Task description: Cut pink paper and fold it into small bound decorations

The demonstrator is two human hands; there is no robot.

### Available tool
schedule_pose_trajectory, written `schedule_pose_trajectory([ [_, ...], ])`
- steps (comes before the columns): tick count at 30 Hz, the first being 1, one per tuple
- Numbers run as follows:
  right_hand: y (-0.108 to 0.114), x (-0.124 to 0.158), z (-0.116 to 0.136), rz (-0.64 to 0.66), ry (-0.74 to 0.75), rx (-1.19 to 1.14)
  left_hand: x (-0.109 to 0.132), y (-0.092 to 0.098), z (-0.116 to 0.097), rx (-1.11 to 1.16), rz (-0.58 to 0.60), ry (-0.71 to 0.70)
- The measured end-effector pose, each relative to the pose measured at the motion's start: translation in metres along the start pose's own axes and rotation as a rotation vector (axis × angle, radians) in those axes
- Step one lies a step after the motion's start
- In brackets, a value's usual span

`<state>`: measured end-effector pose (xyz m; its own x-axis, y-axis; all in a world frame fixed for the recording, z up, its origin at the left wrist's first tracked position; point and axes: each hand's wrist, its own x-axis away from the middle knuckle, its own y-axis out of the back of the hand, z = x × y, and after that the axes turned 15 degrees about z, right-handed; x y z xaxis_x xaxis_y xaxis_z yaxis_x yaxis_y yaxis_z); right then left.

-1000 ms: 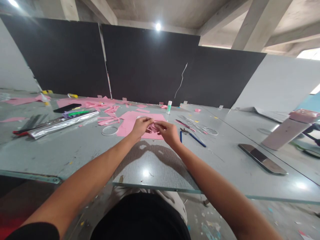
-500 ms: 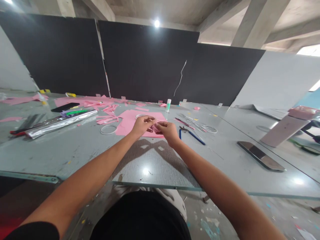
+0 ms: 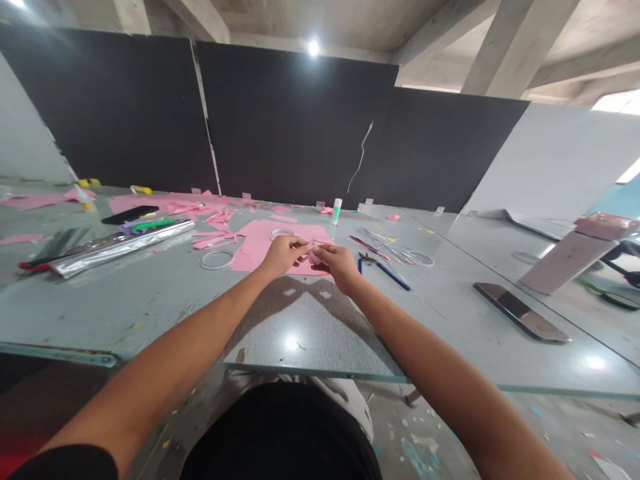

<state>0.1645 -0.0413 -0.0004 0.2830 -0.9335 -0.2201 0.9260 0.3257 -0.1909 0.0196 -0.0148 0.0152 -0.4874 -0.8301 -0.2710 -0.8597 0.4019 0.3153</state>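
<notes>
My left hand (image 3: pixel 283 255) and my right hand (image 3: pixel 339 264) meet above a pink paper sheet (image 3: pixel 260 248) lying on the grey table. Between their fingertips they pinch a small folded piece of pink paper (image 3: pixel 316 255), partly hidden by my fingers. A clear tape roll (image 3: pixel 282 234) lies on the sheet just beyond my left hand. Another clear ring (image 3: pixel 217 260) rests on the table left of the sheet.
Pink paper strips (image 3: pixel 215 230) are scattered beyond the sheet. A foil roll (image 3: pixel 123 248) and a phone (image 3: pixel 123 215) lie to the left. Scissors (image 3: pixel 367 260), a blue pen (image 3: pixel 393 277) and a glue stick (image 3: pixel 337 211) are right and beyond. A metal strip (image 3: pixel 520 312) lies further right.
The camera view has shifted slightly. My hands stay together over the sheet, still pinching the pink piece, with only small finger movement.
</notes>
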Motion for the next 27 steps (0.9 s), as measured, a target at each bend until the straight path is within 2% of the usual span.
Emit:
schedule_pose_trajectory([
  [3,0.0005,-0.0003,0.0008,0.018,-0.006,0.013,0.0006,0.0001,-0.0023,0.045,0.015,-0.011],
  [8,0.0005,0.0007,-0.0003,0.063,0.0,-0.007,0.0011,0.0005,-0.0049,0.148,0.036,0.063],
  [15,0.0009,-0.0007,-0.0032,-0.03,0.063,0.045,0.002,0.0032,-0.0068,-0.015,0.028,-0.006],
  [20,0.0013,-0.0019,0.0,-0.013,0.051,0.066,0.0021,0.0034,-0.0077,-0.187,-0.027,-0.114],
  [27,0.0006,-0.0004,0.0014,0.052,0.041,0.102,0.0021,0.0051,-0.0091,-0.123,-0.008,-0.118],
])
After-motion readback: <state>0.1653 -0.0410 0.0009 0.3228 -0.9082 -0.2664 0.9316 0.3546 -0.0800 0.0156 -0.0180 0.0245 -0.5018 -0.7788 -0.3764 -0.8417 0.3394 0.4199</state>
